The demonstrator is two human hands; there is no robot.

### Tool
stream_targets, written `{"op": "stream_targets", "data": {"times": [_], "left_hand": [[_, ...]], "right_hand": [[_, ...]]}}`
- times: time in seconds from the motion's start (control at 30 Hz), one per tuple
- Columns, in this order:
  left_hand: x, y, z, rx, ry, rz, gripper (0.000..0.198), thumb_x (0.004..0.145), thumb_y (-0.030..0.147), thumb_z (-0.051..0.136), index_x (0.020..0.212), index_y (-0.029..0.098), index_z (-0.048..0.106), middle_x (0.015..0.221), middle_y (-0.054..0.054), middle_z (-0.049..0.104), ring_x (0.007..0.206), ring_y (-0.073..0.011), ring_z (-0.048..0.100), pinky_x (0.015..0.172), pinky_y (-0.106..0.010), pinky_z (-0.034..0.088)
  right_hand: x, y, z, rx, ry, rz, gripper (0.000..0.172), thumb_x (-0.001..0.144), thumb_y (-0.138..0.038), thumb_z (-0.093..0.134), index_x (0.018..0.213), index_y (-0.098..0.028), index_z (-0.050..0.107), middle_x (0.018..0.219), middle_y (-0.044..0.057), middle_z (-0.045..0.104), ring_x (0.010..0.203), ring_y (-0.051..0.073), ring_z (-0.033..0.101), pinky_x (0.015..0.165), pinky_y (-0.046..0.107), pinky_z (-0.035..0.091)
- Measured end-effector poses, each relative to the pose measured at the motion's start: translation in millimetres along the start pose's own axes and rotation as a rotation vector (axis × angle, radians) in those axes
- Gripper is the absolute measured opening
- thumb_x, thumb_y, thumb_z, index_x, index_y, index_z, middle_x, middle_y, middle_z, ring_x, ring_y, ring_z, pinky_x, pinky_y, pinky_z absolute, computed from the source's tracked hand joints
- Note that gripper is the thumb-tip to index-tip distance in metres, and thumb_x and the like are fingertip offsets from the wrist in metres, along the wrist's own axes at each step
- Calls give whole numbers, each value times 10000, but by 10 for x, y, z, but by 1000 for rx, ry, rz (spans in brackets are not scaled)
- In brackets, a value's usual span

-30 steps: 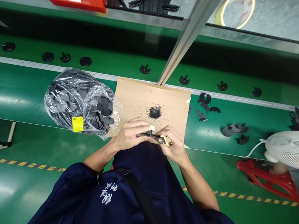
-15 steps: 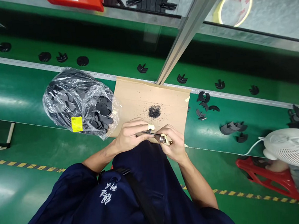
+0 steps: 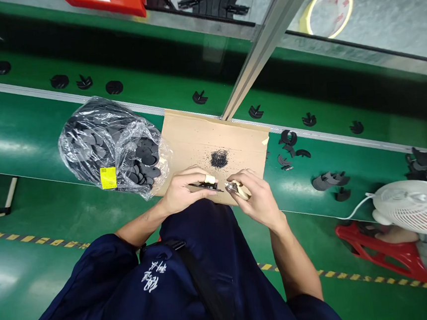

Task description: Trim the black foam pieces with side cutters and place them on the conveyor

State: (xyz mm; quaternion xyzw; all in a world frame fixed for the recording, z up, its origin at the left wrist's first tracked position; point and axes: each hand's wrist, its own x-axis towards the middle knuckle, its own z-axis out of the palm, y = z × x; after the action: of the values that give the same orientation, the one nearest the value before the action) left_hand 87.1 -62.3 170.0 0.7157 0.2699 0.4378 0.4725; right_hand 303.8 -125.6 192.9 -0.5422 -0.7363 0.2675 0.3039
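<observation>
Pinched in my left hand [image 3: 184,190] is a thin black part [image 3: 209,185], held over the front edge of a cardboard sheet [image 3: 185,137]. A pale wrap covers one fingertip of that hand. My right hand [image 3: 256,196] is closed around a small metal tool [image 3: 233,186] with pale yellow handles, its tip just right of the black part and apart from it. Small black scraps [image 3: 219,158] lie in a pile on the cardboard, beyond both hands. An open clear plastic bag [image 3: 99,140] full of black flat pieces lies left of the cardboard.
Black parts [image 3: 199,97] sit spaced along the green strip behind the rail. More curved pieces [image 3: 327,181] lie on the table at right. A white fan [image 3: 415,207] and red stool [image 3: 378,250] stand at the right, beside a person's arm. A metal post [image 3: 257,56] rises behind the cardboard.
My right hand has moved right, taking the tool away from the black part. The black part has tilted in my left hand, showing more of its face. The view has shifted slightly.
</observation>
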Motion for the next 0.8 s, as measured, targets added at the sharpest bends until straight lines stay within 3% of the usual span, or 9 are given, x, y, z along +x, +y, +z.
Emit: {"op": "stream_targets", "data": {"times": [0.13,0.27,0.5,0.8], "left_hand": [[6,0,4,13,-5,33,173,848,303,817,917,146,789,835,-80,764,763,-147,707,721,-252,593],[-11,-14,17,28,12,52,183,836,302,828,914,144,782,822,-79,762,750,-149,700,712,-262,589],[-2,-46,17,31,22,105,224,804,320,853,916,142,776,802,-77,762,725,-145,686,675,-257,573],[0,-92,49,30,44,84,212,802,335,858,884,155,780,784,-67,758,702,-146,678,651,-262,559]], "right_hand": [[26,11,-20,-217,-58,-69,168,963,-181,525,1087,-208,637,913,80,685,857,241,593,774,372,432],[38,2,-11,-327,-63,-100,148,971,-184,519,1065,-190,633,889,76,673,829,235,557,749,358,393],[41,36,-8,-413,-27,-162,140,1009,-206,495,997,-186,633,809,52,643,753,208,524,703,334,363],[78,-2,1,-569,-41,-159,250,1013,-165,457,855,-204,647,689,39,591,676,198,483,645,334,318]]}}
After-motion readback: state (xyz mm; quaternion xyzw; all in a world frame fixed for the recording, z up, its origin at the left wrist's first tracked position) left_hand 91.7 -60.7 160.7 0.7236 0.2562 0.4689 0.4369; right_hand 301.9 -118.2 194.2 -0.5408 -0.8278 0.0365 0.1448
